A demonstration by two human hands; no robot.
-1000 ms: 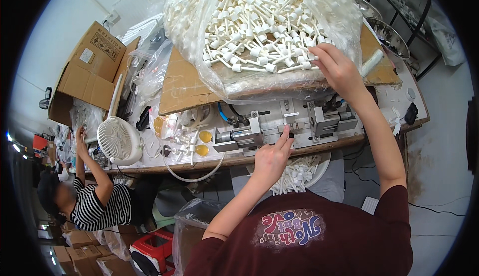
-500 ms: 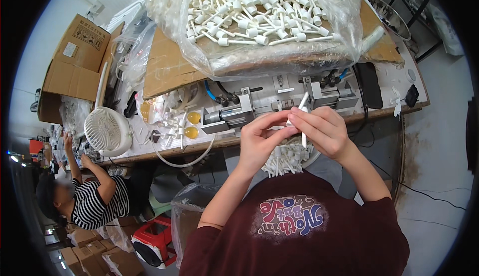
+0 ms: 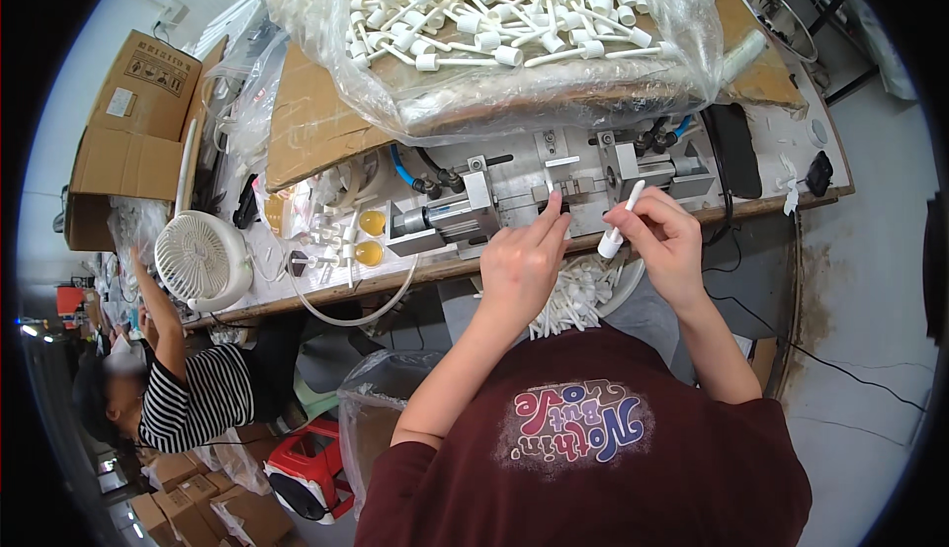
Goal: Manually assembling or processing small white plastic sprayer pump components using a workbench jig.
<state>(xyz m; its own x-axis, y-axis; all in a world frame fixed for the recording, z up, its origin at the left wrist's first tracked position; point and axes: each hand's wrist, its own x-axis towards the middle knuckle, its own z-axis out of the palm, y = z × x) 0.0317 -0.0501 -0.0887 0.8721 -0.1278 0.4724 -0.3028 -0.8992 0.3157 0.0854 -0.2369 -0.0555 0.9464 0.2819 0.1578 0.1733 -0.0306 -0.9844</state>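
Observation:
My right hand point(image 3: 664, 249) pinches a white plastic stick with a round cap point(image 3: 610, 243) between thumb and fingers. The stick tilts, its cap end low and its thin end up. My left hand point(image 3: 521, 265) reaches forward with its index finger stretched out, the fingertip at the small metal fixture point(image 3: 575, 187) in the middle of the bench. A short white piece point(image 3: 552, 179) shows just beyond that fingertip. Metal clamping units with cylinders flank the fixture, one on the left point(image 3: 445, 221) and one on the right point(image 3: 657, 173).
Behind the fixture, a clear plastic bag point(image 3: 425, 112) of many white capped sticks lies on cardboard point(image 3: 311, 137). More white parts point(image 3: 573, 300) lie below my hands. A white fan point(image 3: 203, 260), yellow round pieces point(image 3: 369, 252) and a hose are at left. A co-worker in stripes point(image 3: 213, 399) sits beyond.
My hands have come apart. The left one has moved forward to the fixture, while the right keeps the capped stick, now turned cap end down. The view has shifted slightly.

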